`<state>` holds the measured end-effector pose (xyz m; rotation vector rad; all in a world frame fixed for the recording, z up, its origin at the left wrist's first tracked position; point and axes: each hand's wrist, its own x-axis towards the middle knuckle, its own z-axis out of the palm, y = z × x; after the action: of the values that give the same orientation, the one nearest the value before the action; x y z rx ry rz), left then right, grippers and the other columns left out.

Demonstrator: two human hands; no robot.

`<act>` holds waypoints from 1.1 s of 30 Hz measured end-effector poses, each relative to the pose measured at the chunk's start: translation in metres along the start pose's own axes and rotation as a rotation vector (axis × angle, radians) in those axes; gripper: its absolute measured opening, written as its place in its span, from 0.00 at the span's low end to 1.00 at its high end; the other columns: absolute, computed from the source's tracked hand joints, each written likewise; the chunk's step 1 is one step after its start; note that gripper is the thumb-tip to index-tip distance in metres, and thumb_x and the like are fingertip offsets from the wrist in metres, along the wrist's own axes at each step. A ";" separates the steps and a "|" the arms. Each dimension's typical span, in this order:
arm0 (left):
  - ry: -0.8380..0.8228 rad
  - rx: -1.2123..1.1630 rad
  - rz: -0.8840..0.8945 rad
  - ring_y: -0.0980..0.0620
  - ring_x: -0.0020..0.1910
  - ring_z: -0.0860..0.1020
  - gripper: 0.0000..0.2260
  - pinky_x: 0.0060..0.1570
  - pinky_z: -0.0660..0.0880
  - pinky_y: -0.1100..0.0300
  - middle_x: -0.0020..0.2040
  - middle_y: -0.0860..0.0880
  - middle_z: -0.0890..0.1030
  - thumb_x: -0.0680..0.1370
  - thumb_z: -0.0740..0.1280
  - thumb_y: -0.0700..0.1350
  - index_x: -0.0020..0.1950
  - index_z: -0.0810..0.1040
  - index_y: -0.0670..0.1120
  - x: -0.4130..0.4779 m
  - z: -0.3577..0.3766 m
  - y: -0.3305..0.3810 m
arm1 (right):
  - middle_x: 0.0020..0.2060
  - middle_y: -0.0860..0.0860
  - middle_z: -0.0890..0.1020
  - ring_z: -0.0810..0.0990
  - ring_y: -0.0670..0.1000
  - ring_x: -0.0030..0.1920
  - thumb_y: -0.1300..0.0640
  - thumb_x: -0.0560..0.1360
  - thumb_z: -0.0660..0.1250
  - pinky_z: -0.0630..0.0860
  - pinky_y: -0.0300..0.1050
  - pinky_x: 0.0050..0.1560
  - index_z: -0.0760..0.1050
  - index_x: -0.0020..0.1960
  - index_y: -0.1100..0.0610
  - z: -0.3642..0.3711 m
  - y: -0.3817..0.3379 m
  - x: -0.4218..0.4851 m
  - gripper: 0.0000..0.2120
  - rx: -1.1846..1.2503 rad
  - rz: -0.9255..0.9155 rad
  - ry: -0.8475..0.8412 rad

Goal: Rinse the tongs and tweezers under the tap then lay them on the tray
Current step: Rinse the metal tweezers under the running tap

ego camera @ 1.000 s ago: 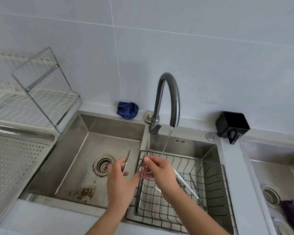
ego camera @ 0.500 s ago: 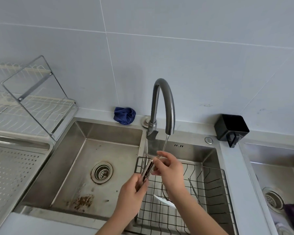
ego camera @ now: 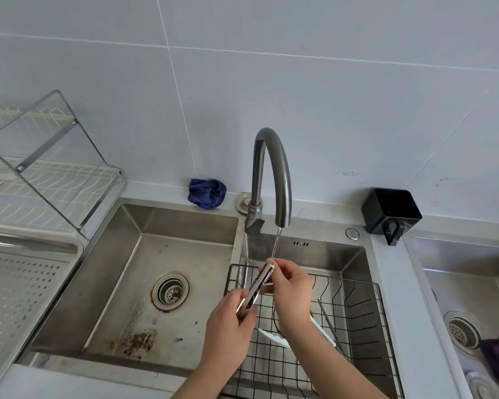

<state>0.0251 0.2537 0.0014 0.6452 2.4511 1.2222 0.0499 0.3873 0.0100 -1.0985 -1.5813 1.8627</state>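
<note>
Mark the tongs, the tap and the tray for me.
tongs (ego camera: pixel 257 287): head view, middle of the serrated metal arm.
tap (ego camera: pixel 283 197): head view, descending part of the spout.
tray (ego camera: pixel 20 289): head view, bare perforated floor.

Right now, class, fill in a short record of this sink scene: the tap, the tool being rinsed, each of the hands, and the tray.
Tap: running, with a thin stream landing on the upper end of the tongs
Tongs: metal, serrated, held tilted above the wire basket
Left hand: grips the lower end
Right hand: pinches the upper end, at the stream
Tray: perforated, left of the sink
</note>
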 end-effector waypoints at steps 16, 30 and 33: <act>0.013 0.049 0.026 0.59 0.39 0.78 0.13 0.41 0.70 0.73 0.46 0.58 0.78 0.78 0.70 0.42 0.60 0.77 0.53 -0.003 -0.003 0.007 | 0.33 0.56 0.83 0.82 0.53 0.33 0.59 0.80 0.68 0.81 0.43 0.35 0.83 0.38 0.54 -0.006 -0.010 0.011 0.12 0.057 0.059 -0.131; -0.008 0.080 0.031 0.62 0.41 0.76 0.12 0.42 0.69 0.75 0.43 0.60 0.76 0.78 0.69 0.42 0.61 0.79 0.50 0.004 0.001 0.014 | 0.31 0.55 0.83 0.82 0.54 0.31 0.61 0.81 0.67 0.81 0.45 0.31 0.84 0.41 0.54 -0.011 -0.007 0.022 0.12 -0.005 0.049 -0.125; -0.002 0.071 0.022 0.66 0.45 0.76 0.14 0.42 0.68 0.77 0.43 0.60 0.76 0.78 0.69 0.42 0.63 0.79 0.50 0.004 0.000 0.011 | 0.37 0.59 0.86 0.85 0.57 0.36 0.66 0.78 0.67 0.81 0.44 0.33 0.82 0.46 0.58 -0.013 -0.009 0.022 0.07 -0.022 0.060 -0.206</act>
<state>0.0246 0.2618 0.0096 0.6939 2.5024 1.1464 0.0465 0.4139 0.0122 -1.0005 -1.7006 2.0594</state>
